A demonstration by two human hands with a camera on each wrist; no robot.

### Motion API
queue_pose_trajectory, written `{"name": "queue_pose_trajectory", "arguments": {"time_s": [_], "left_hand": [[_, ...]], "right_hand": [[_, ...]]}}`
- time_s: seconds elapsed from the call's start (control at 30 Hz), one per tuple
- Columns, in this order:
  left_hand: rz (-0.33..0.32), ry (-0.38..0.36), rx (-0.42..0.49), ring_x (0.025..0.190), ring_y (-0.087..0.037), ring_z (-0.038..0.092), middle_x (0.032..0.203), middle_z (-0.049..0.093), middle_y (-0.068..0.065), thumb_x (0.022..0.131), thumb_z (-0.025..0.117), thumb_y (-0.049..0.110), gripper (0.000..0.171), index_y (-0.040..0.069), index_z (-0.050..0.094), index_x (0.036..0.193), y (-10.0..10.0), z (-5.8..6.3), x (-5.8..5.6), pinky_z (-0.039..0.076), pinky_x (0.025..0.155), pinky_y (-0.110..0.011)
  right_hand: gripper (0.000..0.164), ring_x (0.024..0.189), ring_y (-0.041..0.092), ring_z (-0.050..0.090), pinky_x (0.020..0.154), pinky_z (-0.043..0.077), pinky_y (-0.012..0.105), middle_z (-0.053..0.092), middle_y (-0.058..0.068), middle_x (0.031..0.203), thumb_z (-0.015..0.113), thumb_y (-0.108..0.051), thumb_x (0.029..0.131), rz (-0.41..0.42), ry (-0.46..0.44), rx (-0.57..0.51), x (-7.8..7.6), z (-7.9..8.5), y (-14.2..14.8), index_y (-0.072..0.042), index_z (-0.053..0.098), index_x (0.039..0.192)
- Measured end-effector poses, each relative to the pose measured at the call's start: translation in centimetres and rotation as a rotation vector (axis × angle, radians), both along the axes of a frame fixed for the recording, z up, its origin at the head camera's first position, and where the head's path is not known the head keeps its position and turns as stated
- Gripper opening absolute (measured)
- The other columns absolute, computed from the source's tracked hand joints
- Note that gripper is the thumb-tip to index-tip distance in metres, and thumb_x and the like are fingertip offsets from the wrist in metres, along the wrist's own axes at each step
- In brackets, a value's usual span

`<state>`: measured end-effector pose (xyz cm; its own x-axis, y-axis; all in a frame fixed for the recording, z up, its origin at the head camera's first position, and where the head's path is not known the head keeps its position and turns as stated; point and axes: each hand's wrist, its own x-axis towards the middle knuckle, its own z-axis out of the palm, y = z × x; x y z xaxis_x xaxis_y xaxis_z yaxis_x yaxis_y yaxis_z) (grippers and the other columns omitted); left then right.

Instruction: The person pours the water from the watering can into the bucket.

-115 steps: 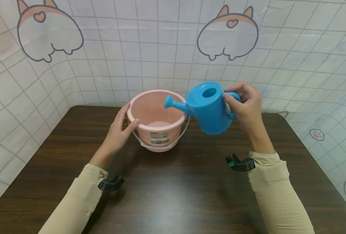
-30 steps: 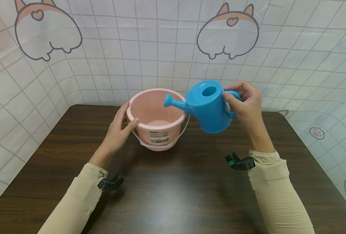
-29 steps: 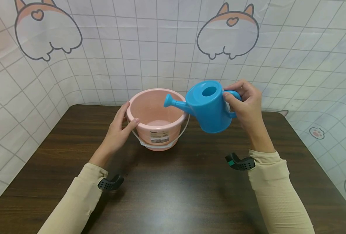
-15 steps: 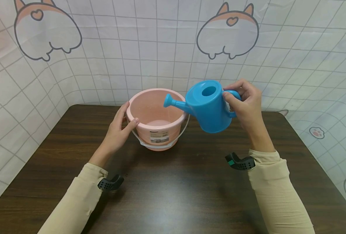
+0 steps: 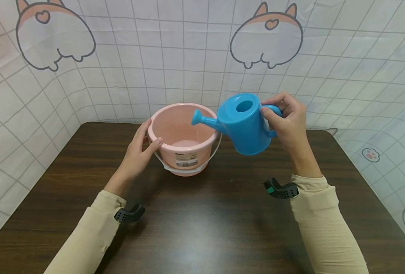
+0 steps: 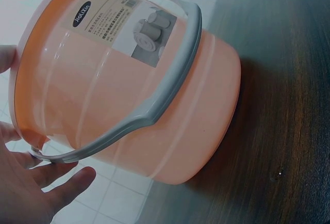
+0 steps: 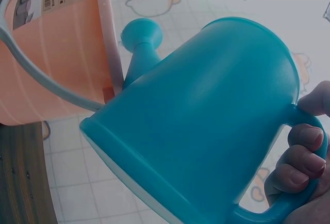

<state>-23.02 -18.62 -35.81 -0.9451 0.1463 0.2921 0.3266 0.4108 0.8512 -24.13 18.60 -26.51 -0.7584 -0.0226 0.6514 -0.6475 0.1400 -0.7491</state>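
In the head view a pink bucket [image 5: 185, 152] with a grey-white carrying handle [image 5: 188, 170] stands upright at the back of the table. My left hand [image 5: 135, 154] holds its left side, the thumb over the front of the rim and the fingers along the outside. Off the table to the right, my right hand [image 5: 288, 120] grips a blue watering can [image 5: 245, 131] by its handle. The can tilts slightly left, and its spout head [image 5: 197, 118] hangs over the bucket's opening. In the right wrist view, several fingers [image 7: 304, 159] curl round the can's handle.
A dark wooden table [image 5: 195, 224] extends in front of the bucket, with a few small drops or specks on it. Behind and beside it hangs a white gridded cloth [image 5: 185, 57] with cartoon corgi prints. Each wrist wears a black band [image 5: 281, 189].
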Motion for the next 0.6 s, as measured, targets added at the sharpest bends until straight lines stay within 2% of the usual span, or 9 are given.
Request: {"name": "queue_pose_trajectory", "arguments": {"time_s": [0.6], "left_hand": [[0.013,0.005,-0.014,0.136,-0.037,0.041,0.162,0.016,-0.001,0.097,0.055,0.034,0.072,0.026,0.016,0.156,-0.01,-0.06,-0.04,0.043,0.1,-0.055]], "right_hand": [[0.01,0.055,0.013,0.047,0.053,0.041,0.022,0.063,0.001,0.066,0.061,-0.002,0.087,0.024,0.01,-0.008,-0.05,-0.12,0.15,-0.005,0.067,0.094]]}}
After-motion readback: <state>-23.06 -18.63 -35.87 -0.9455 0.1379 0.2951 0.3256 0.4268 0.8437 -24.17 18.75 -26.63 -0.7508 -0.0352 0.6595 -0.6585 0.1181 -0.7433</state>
